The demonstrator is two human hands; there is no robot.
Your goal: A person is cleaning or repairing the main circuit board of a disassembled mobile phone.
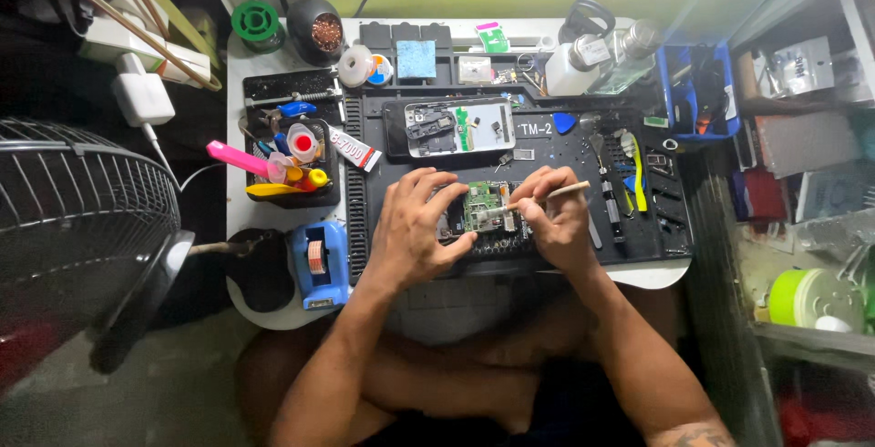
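Green circuit board [485, 205] on black bench mat [547, 151], left hand [415, 228] clamped on board, right hand [556, 219] gripping thin wooden-handled brush [551, 195]

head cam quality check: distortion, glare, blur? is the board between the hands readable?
Head view: wide-angle bending shows at the edges, where the fan and the shelves curve. The centre is evenly lit with no hard glare; the corners fall dark. The green circuit board is fairly sharp between the left hand and right hand, which holds a thin stick; its small parts are too tiny to read.
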